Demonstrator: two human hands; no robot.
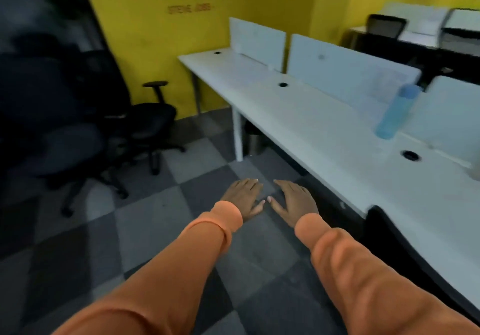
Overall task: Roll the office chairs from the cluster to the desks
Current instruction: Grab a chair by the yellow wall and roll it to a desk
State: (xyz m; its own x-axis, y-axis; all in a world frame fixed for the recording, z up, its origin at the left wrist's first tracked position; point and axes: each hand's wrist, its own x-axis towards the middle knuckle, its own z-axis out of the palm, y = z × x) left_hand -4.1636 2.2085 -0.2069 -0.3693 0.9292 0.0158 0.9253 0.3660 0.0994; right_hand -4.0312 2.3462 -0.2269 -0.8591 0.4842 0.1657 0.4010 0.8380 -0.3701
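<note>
Office chairs (78,132) sit clustered at far left, black, dark and blurry; can't count them. The clearest one, the armrest chair (153,119), stands by the yellow wall (181,35), near the desk end, well apart from your hands. Desks (311,132) run as a white row along the right side w/ pale divider screens (350,74) along the back edge; round cable holes (282,84) in the top. A blue water bottle (396,112) stands upright on the desk beside a screen. A bin (253,138) sits under the desk, just right of a white desk leg (237,137). Your left hand (245,197) and right hand (296,200) are held out in front, palms down, fingers straight and a bit spread, thumbs nearly meeting; both hold nothing and touch nothing, over grey checkered carpet tiles (155,217). Orange sleeves (207,243) on both arms. A black chair back (387,228) shows at the desk edge lower right, just right of your R arm; can't tell if it touches the desk. Another black chair (385,25) is at the far desks, top right.
</note>
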